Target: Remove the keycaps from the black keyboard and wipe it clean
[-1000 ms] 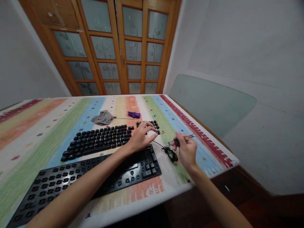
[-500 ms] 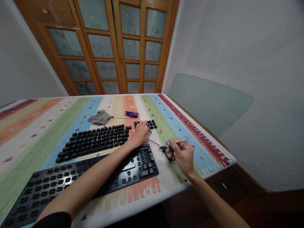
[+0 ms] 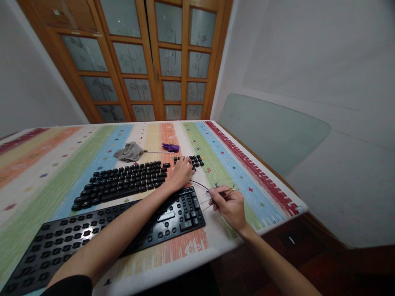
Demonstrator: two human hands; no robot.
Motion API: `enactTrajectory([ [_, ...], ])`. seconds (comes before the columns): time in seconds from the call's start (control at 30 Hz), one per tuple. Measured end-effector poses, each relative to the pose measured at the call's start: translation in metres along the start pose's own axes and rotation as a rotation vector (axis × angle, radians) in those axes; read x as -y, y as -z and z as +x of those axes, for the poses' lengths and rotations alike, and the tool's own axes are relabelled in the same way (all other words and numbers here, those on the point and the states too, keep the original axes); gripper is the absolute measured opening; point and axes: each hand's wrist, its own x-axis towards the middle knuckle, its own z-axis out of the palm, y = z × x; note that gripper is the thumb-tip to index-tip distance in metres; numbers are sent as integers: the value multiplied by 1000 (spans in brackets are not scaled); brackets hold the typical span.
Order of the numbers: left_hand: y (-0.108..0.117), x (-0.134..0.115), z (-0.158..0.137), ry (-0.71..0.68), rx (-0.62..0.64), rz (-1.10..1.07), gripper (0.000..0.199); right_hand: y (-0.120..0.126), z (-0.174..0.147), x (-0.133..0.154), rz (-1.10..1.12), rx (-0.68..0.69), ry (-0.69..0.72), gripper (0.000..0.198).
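My left hand [image 3: 181, 172] reaches over the keyboard with its fingers bent down onto a small group of loose black keycaps [image 3: 197, 160]; its fingertips appear closed on one keycap, partly hidden. My right hand [image 3: 228, 205] is closed around a wire keycap puller [image 3: 206, 202], whose thin wires stick out on both sides of the fist. Beneath my left forearm lies the black keyboard [image 3: 166, 226], mostly stripped of its keycaps; a few remain at its right end. A black cable [image 3: 200, 183] runs from behind the keyboard toward my right hand.
Beyond the keyboard, many removed keycaps [image 3: 123, 181] stand in keyboard-like rows. Farther back lie a grey cloth [image 3: 128, 152] and a purple-handled brush or tool [image 3: 170, 147] with a thin rod between them. A striped cloth covers the table [image 3: 253, 201]; a glass panel [image 3: 274, 127] leans on the wall.
My right hand has moved a little left with the keycap puller and turned, bringing it closer to the keyboard's right end. My left hand stays nearly in place over the loose keycaps.
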Motion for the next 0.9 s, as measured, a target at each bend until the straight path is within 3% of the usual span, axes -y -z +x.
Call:
enactTrajectory([
  [0.6, 6, -1, -5, 14, -74, -74, 22, -11, -7, -3, -28, 121, 31, 36],
  [0.73, 20, -3, -22, 3, -112, -84, 30, -16, -9, -7, -72, 170, 42, 35],
  [0.9, 43, -4, -67, -25, -128, -108, 38, -23, -11, -8, -97, 201, 59, 35],
])
